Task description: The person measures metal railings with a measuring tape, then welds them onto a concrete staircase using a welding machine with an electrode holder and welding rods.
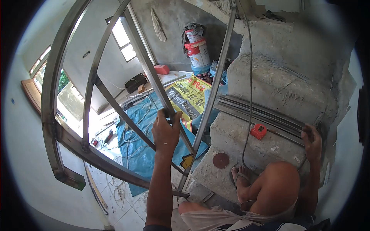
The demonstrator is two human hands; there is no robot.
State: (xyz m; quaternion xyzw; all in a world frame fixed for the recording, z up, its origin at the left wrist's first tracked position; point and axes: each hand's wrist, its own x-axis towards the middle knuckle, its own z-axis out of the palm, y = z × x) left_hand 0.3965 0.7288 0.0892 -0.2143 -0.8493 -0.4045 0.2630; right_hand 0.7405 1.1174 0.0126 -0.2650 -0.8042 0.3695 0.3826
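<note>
My left hand is closed around a slanting metal bar of a welded steel railing frame. A small yellow magnetic welding square sits at a lower joint of the frame, beside the upright post. On the concrete step, my right hand has its fingers bent around the right end of the nearest steel bar in a bundle. A red tape measure lies against these bars. Below it is a round brown grinding disc, near my sandalled foot.
Rough concrete stairs rise on the right, with a dark cable hanging across them. Down below, a blue tarp covers part of the tiled floor, with power tools and loose wires around it. Stacked paint buckets stand by the far wall.
</note>
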